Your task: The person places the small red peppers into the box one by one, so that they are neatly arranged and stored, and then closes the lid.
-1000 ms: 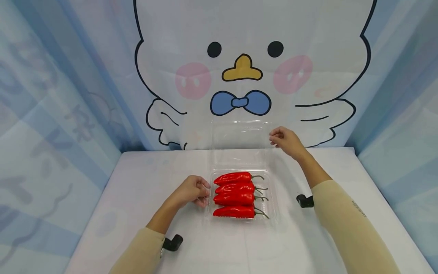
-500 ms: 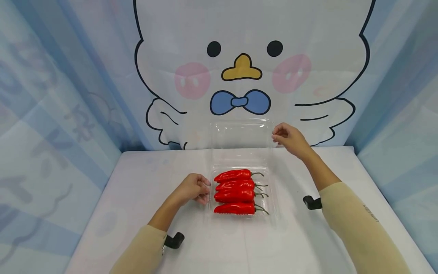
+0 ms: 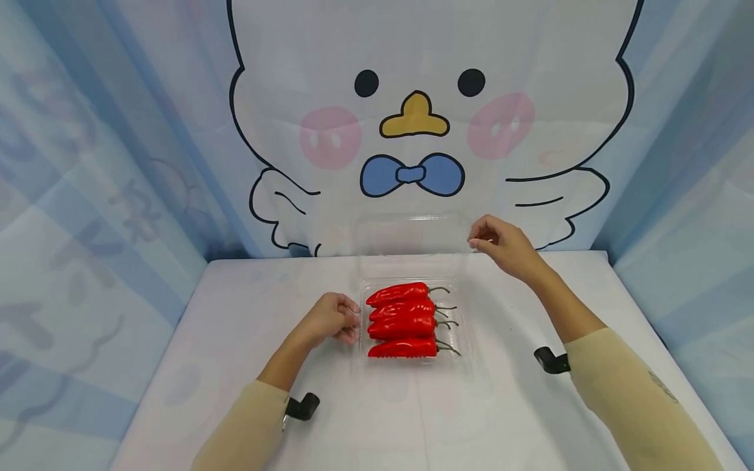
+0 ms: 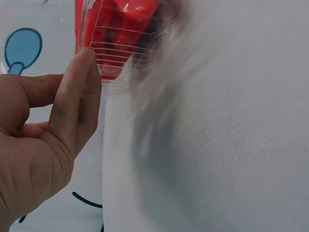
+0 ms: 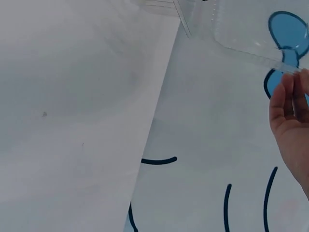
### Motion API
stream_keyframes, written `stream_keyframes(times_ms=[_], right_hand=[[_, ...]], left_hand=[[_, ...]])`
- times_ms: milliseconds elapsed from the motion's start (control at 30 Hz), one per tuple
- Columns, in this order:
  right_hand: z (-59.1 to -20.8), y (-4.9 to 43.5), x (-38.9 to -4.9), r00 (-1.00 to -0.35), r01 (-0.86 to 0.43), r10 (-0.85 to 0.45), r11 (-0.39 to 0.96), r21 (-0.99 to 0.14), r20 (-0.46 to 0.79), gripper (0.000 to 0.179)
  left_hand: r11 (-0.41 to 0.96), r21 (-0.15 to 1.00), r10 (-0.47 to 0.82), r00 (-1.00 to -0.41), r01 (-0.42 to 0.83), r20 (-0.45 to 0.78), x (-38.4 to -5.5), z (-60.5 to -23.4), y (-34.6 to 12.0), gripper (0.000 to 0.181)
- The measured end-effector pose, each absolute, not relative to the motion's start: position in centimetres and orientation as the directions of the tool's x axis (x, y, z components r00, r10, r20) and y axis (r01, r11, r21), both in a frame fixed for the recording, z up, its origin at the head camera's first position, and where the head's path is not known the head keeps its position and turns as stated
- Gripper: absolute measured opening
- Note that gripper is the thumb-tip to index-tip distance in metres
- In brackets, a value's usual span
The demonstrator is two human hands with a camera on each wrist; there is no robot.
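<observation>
Several red peppers (image 3: pixel 403 326) with green stems lie side by side in the base of a clear plastic clamshell box (image 3: pixel 465 335), stems to the right. Its lid (image 3: pixel 406 237) is swung up and back, almost upright behind the base. My left hand (image 3: pixel 328 319) pinches the left rim of the base between thumb and fingers; the left wrist view shows the ribbed wall (image 4: pixel 118 53) at its fingertips. At the lid's right edge my right hand (image 3: pixel 508 247) pinches the thin plastic. Whether the base is lifted off the table cannot be told.
The box is over a white-covered table (image 3: pixel 253 288), whose far edge meets a printed cartoon backdrop (image 3: pixel 412 124). Blue patterned curtains (image 3: pixel 76 229) hang on both sides. A black wrist device (image 3: pixel 550 360) shows on the right arm, another (image 3: pixel 303 407) on the left.
The base and peppers have shifted slightly away toward the table's far edge, with my left hand following. My right hand has moved slightly right, and the lid's top edge now appears slightly lower.
</observation>
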State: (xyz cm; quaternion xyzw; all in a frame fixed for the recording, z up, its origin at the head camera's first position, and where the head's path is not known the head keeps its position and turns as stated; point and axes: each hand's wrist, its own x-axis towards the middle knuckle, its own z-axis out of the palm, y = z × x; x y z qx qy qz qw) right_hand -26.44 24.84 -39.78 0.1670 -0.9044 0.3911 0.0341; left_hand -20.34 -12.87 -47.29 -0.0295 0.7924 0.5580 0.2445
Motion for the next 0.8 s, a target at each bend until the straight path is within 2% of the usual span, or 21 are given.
stream_keyframes(times_ms=[367,800], right_hand=[[-40.0,24.8,-24.2,-0.909,-0.410,-0.336,0.606,-0.682,0.248,0.007],[-41.4,24.8,-22.0,-0.880,-0.469,-0.388,0.617,-0.632,0.275,0.015]], left_hand=[[0.351,0.883,0.229,-0.886,-0.312,-0.404,-21.0,-47.2,-12.9,0.014],[0.323,0.890,0.225,-0.887,-0.323,-0.404,-21.7,-46.9,-12.9,0.013]])
